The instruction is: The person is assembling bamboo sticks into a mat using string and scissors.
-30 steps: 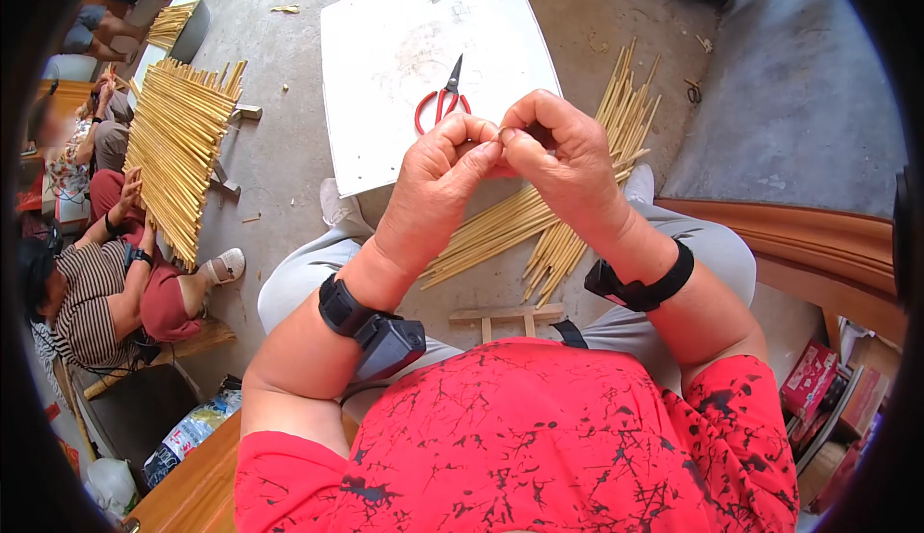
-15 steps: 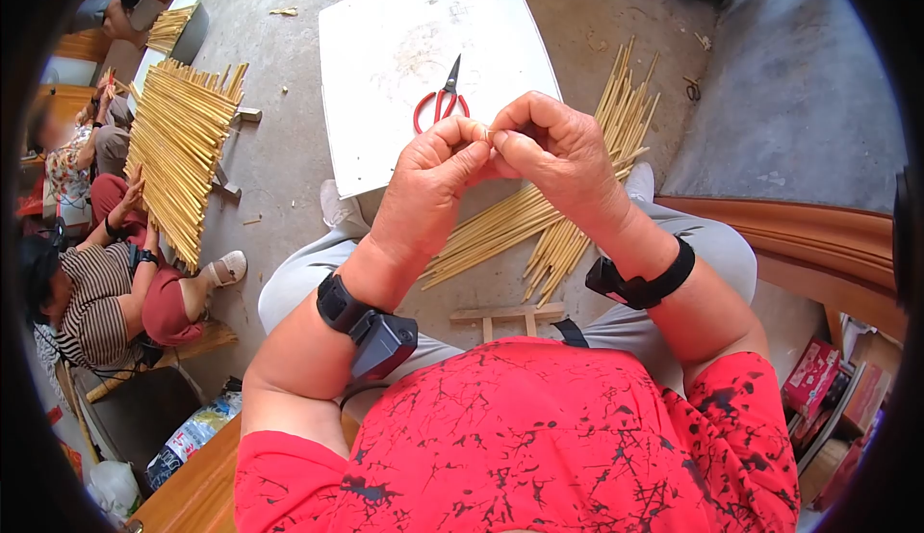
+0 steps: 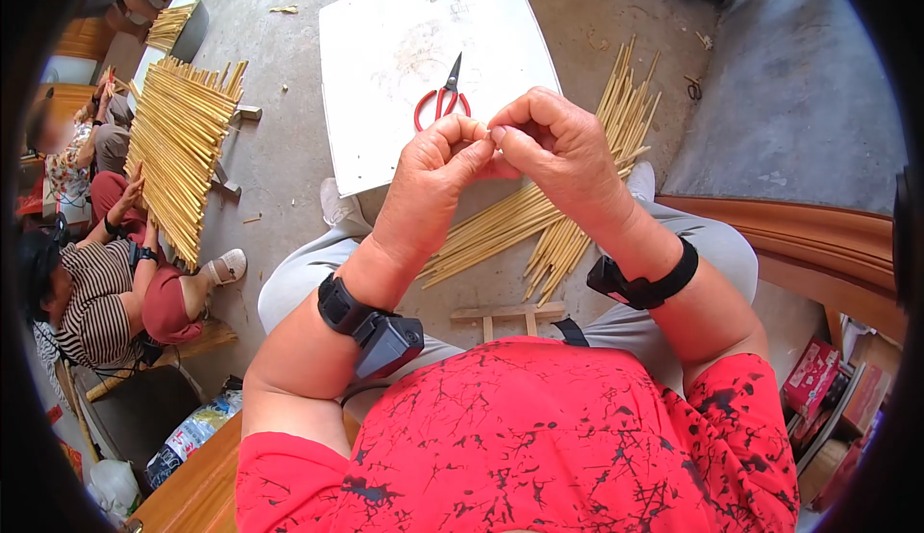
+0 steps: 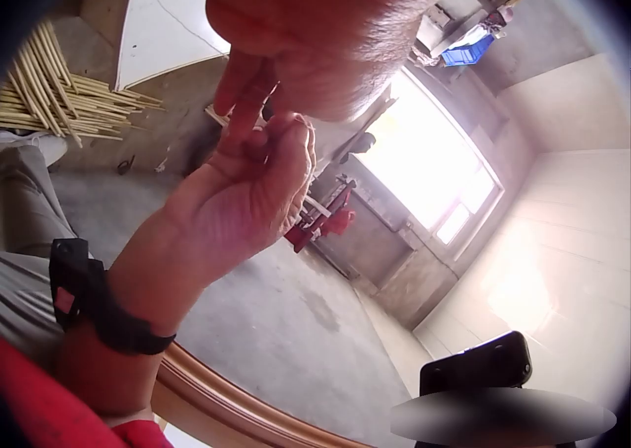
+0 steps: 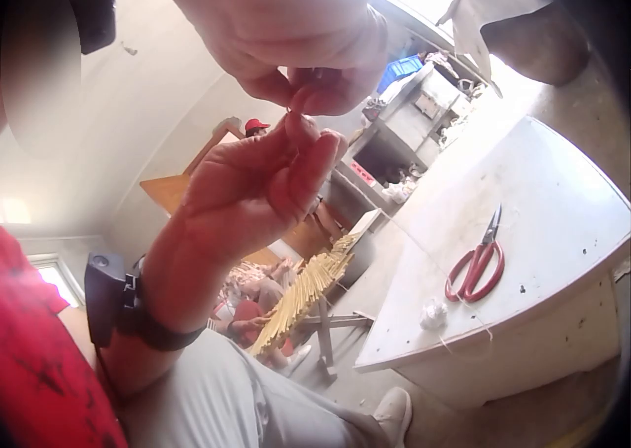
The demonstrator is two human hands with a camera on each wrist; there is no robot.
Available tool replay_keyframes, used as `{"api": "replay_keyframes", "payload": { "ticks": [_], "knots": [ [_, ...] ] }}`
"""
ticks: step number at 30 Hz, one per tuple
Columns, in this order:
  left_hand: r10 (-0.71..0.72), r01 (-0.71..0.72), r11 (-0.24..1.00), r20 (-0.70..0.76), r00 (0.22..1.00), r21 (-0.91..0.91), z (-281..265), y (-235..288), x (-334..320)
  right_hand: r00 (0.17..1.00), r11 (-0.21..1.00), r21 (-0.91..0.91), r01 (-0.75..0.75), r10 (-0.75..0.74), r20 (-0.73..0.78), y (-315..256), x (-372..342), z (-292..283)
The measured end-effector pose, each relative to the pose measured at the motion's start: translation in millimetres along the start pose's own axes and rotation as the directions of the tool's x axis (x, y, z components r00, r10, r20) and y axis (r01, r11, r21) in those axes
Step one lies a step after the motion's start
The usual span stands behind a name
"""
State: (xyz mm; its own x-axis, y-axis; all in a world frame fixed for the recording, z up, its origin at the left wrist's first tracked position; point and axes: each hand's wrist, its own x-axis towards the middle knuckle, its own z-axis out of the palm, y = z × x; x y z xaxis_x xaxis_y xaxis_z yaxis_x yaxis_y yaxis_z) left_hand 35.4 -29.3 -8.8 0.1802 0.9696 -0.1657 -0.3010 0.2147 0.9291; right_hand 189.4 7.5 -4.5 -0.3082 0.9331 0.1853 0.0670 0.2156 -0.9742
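In the head view, the left hand [image 3: 433, 167] and right hand [image 3: 563, 148] meet fingertip to fingertip above the near edge of a white table [image 3: 375, 61]. Each pinches between thumb and index finger a tiny, pale, thread-like strand [image 3: 492, 134], mostly hidden by the fingertips; I cannot tell its exact kind. Beyond the hands, red-handled scissors [image 3: 449, 95] lie on the tabletop, blades pointing away. The right wrist view shows a small white ball of thread [image 5: 434, 313] beside them, its loose end trailing over the table edge.
Thin yellow bamboo-like sticks [image 3: 505, 230] lie on the floor beneath the hands and right of the table. A wooden frame piece [image 3: 505, 314] is between the feet. To the left, a seated person [image 3: 106, 283] touches a sloping mat of sticks [image 3: 183, 138]; others sit behind.
Both hands shift slightly left, then a little back right, with fingertips staying together and the finger pinch adjusting slightly. The scissors and sticks stay put.
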Motion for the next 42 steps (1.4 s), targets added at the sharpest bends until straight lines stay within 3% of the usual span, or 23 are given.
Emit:
{"api": "replay_keyframes", "payload": {
  "ticks": [7,10,15,22,25,27,28,30,35,36,39,42],
  "knots": [
    [0.042,-0.036,0.982,-0.029,0.999,0.186,1.3,5.4,-1.0,0.993,0.974,-0.196,0.114,-0.114,0.009,-5.6,-0.5,-1.5],
    [0.024,-0.021,0.992,-0.024,0.999,0.123,0.3,6.8,-1.2,0.994,0.989,-0.100,0.106,-0.105,0.011,-2.0,-0.3,0.0],
    [-0.017,0.016,1.000,-0.020,1.000,-0.024,2.0,7.2,-0.4,0.996,0.992,-0.090,0.092,-0.091,0.018,-1.3,0.0,1.0],
    [-0.039,0.040,0.999,0.043,0.998,-0.015,-6.3,10.1,0.5,0.998,0.996,-0.089,0.021,-0.016,0.063,-12.0,-1.2,-1.1],
    [0.057,-0.056,0.997,-0.015,0.998,0.054,-3.4,14.1,0.6,0.997,0.993,-0.105,0.050,-0.043,0.065,-10.6,-0.3,-1.9],
    [0.243,-0.226,0.910,-0.007,0.970,0.349,-6.9,15.8,1.3,0.996,0.984,-0.161,0.081,-0.075,0.044,-7.9,0.1,-1.9],
    [0.243,-0.225,0.910,-0.007,0.970,0.349,-8.5,18.7,0.4,0.994,0.970,-0.217,0.111,-0.109,0.024,-7.1,0.0,-1.9],
    [0.238,-0.205,0.779,0.023,0.971,0.592,-9.8,26.7,-2.1,0.995,0.968,-0.231,0.100,-0.096,0.031,-7.8,-0.3,-2.4],
    [0.095,-0.068,0.873,-0.032,0.995,0.483,-6.2,27.1,-3.3,0.996,0.964,-0.250,0.086,-0.083,0.024,-7.5,-0.2,-2.1],
    [0.034,-0.026,0.907,-0.011,0.999,0.420,-6.4,24.9,-3.1,0.992,0.954,-0.273,0.127,-0.121,0.038,-7.0,-0.1,-1.2],
    [0.043,-0.027,0.965,-0.058,0.997,0.260,-3.4,16.5,-2.6,0.970,0.905,-0.347,0.244,-0.235,0.069,-6.1,-0.3,0.9],
    [0.018,-0.002,0.965,-0.056,0.998,0.263,-0.6,16.9,-4.5,0.938,0.830,-0.444,0.337,-0.338,0.081,-4.3,-1.7,3.3]
  ]
}}
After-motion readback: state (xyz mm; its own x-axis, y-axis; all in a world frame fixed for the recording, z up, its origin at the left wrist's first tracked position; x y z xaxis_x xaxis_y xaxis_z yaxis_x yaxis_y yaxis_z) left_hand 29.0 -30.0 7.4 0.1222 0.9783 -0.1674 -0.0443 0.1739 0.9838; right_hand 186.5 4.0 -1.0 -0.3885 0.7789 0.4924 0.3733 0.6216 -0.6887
